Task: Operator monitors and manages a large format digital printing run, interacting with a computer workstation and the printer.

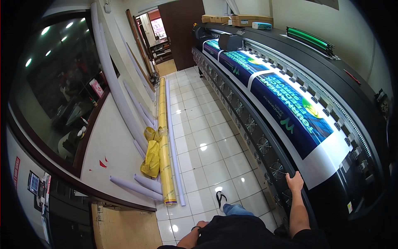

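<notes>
My right hand (294, 181) grips the black front rail (265, 139) of a long, wide-format printer (348, 87) on the right, its fingers wrapped over the edge beside a fan grille (277, 170). A long printed sheet (306, 137) in dark blue, with green lettering and a yellow ball picture, lies across the printer's lit platen and ends in white material (331, 162). A dark carriage (230, 41) stands near the printer's far end. My left hand (201, 224) hangs by my body at the lower edge, away from the printer; its fingers are mostly hidden.
A tiled aisle (199, 124) runs toward a dark door (176, 33). Long yellow rolls (168, 157), a yellow wrapper (150, 159) and pale tubes (147, 184) line the left wall. A dark-framed window (49, 91) is at left. Boxes (253, 20) and a green-black roll (309, 39) rest atop the printer.
</notes>
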Demonstrator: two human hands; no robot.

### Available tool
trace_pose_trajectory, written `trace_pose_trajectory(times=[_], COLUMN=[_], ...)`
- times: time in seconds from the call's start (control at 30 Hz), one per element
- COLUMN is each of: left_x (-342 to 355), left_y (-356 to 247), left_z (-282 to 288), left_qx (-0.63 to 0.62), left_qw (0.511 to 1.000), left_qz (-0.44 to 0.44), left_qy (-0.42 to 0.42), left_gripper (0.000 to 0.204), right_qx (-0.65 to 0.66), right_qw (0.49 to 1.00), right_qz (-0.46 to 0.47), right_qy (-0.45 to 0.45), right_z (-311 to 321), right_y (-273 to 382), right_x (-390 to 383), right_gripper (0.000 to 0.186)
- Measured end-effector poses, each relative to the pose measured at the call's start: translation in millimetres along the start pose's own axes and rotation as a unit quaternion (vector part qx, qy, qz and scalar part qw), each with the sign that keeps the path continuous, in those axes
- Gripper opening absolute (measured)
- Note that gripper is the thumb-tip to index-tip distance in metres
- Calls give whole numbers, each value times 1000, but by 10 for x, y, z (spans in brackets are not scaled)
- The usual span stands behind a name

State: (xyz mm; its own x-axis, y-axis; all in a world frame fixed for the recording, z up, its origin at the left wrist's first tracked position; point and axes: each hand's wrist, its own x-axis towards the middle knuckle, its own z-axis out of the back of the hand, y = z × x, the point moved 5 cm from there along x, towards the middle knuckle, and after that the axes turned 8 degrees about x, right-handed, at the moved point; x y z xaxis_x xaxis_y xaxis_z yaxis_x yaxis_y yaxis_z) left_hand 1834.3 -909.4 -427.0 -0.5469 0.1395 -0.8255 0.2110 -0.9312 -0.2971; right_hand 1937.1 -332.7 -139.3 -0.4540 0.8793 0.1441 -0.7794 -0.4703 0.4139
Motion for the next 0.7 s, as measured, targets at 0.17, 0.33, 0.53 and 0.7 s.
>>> trace_pose_trajectory(times=[0.17,0.33,0.53,0.7], left_x=[-30,34,66,20], left_y=[-35,7,31,43], left_z=[17,3,-13,-4], left_qx=[22,21,9,-12], left_qw=[999,999,1000,1000], left_qz=[-22,-24,-11,7], left_qy=[-4,0,2,2], left_gripper=[51,51,51,49], right_qx=[0,-1,-1,-5], right_qw=[999,999,1000,1000], right_qz=[-23,-17,-10,-8], right_qy=[40,28,22,15], right_z=[54,40,11,-12], right_y=[48,37,13,17], right_x=[-17,-11,-3,3], right_gripper=[58,57,56,55])
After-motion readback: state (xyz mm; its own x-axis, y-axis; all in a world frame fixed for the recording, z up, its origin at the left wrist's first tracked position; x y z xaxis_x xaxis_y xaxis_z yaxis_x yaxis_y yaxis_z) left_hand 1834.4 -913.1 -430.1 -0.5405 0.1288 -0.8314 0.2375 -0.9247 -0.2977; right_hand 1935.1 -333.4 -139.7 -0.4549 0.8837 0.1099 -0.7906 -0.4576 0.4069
